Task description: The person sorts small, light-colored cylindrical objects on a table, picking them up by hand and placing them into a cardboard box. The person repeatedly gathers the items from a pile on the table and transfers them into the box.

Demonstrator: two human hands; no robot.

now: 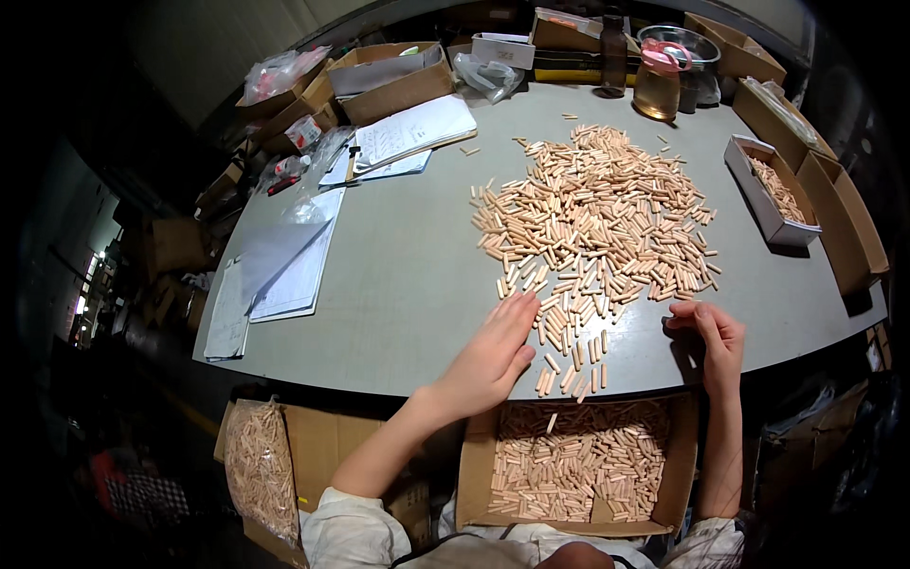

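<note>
A heap of short wooden dowel pins [607, 209] lies on the grey table, with a narrow trail of pins running to the near edge. Flat on its side against the left of that trail, my left hand [498, 346] has its fingers stretched out together. My right hand [716, 337] is to the right of the trail, fingers curled in; a small dark thing [669, 323] shows at the fingertips, too small to name. Below the edge, an open cardboard box [480, 474] holds many pins. One loose pin [552, 423] appears in mid-air above them.
Papers [294, 270] and a clipboard [417, 131] lie on the left. Cardboard boxes [398, 85] line the back. A jug of yellowish liquid [657, 93] stands at the back right, near a white box of pins [768, 194]. A clear bag of pins [261, 465] sits lower left.
</note>
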